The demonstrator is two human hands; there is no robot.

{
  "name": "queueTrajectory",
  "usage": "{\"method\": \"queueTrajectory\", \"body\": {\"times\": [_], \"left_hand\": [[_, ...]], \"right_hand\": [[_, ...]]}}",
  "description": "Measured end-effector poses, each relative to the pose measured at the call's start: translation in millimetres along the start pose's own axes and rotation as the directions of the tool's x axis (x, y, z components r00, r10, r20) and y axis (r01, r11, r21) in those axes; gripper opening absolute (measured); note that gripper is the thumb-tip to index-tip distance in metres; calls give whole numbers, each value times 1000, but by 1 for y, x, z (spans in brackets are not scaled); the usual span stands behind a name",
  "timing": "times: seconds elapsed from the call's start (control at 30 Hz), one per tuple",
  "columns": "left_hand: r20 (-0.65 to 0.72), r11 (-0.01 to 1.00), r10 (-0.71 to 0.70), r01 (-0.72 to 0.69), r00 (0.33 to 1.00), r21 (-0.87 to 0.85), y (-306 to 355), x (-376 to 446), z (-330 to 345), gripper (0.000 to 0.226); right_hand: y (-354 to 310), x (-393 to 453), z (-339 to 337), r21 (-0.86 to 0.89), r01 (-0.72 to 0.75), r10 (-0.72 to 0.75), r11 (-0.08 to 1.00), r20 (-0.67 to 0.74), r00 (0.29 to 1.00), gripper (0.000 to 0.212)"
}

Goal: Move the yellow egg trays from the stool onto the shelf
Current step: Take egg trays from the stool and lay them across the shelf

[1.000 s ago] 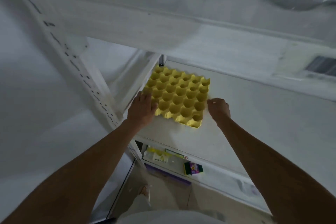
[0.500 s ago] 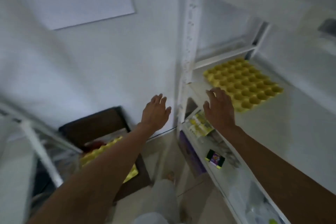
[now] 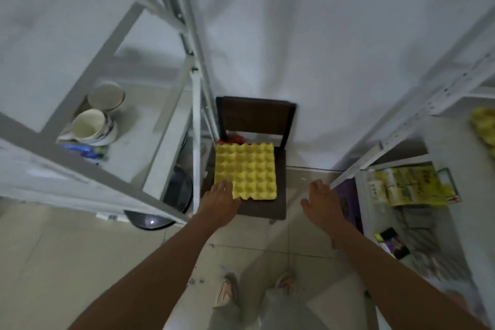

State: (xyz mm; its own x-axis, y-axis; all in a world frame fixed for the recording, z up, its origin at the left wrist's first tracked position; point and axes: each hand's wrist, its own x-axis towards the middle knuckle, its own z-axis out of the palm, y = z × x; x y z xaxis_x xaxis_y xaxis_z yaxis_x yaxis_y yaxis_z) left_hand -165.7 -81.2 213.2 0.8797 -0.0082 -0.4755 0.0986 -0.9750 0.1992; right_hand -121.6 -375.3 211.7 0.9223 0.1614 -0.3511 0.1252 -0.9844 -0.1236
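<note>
Both hands reach down toward the dark stool, fingers spread and clamped on nothing. Left hand (image 3: 221,199) lies with its fingertips over the near left corner of the yellow moulded egg tray (image 3: 245,171), touching or just above it; which of the two cannot be told. Right hand (image 3: 320,199) hangs open in the air to the right of the tray, well clear of its edge, above the tiled floor (image 3: 80,244) between the stool and the shelf. That tray sits flat, cups upward, on the seat of the dark brown wooden stool (image 3: 263,207), covering most of the seat's left and middle. It is nearly square, its slightly longer side running away from the person toward the stool's backrest and the white wall (image 3: 321,48). A small red object peeks out behind its far left corner. Left of the stool stands a white metal rack (image 3: 171,120) carrying two white cups. Right of it is the white metal shelf (image 3: 396,126), with yellow packets on a lower level and another yellow egg tray (image 3: 484,131) partly visible, blurred, at the frame's right edge.
</note>
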Motion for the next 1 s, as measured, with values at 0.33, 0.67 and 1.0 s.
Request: {"method": "queueTrajectory", "body": {"times": [0.33, 0.67, 1.0], "left_hand": [[117, 999, -21, 24, 993, -23, -64, 19, 42, 62], [161, 896, -287, 324, 944, -305, -80, 179, 77, 40], [134, 740, -532, 536, 836, -406, -114, 297, 152, 47]], "right_hand": [[-55, 32, 44, 67, 5, -20, 998, 229, 973, 45], [-34, 211, 116, 444, -311, 152, 840, 357, 922, 37], [-22, 318, 216, 464, -457, 296, 759, 379, 877, 28]]}}
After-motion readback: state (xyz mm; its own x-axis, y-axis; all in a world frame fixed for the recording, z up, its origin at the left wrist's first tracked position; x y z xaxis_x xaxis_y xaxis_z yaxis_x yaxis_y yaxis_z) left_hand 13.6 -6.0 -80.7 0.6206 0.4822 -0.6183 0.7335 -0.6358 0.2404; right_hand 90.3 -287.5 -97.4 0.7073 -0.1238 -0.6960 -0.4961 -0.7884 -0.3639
